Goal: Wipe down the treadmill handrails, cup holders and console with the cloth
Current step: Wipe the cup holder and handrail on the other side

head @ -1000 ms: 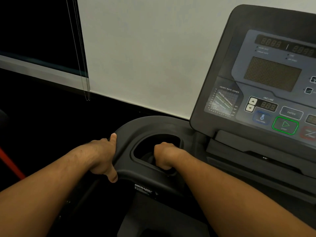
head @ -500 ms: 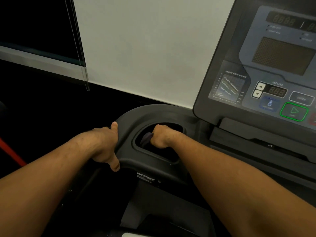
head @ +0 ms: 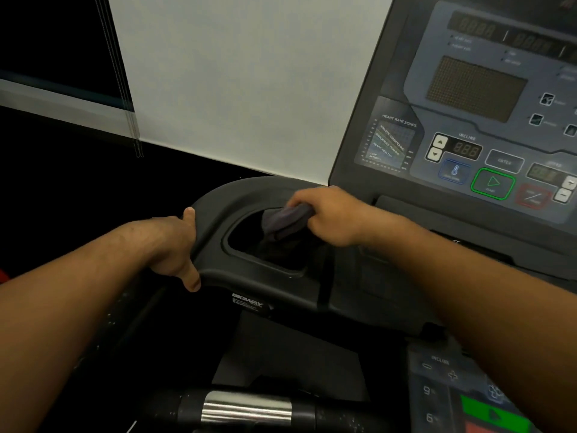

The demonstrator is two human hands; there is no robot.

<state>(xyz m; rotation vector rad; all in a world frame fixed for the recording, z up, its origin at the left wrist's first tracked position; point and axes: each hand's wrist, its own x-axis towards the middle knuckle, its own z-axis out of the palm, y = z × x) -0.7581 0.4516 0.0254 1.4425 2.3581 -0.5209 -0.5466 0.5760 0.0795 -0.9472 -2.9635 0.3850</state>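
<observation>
Head view: left hand (head: 173, 245) clasps the cup holder (head: 240, 195) rim; right hand (head: 332, 215) clutches the cloth (head: 285, 221) above it.

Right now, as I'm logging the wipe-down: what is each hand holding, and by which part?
The right hand grips the bunched cloth by its upper end, above the cup holder. The left hand holds the cup holder's outer rim.

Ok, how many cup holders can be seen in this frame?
1: the cup holder left of the console; the left hand grips its outer edge, the right hand holds the cloth over it. Another may lie out of frame.
</observation>
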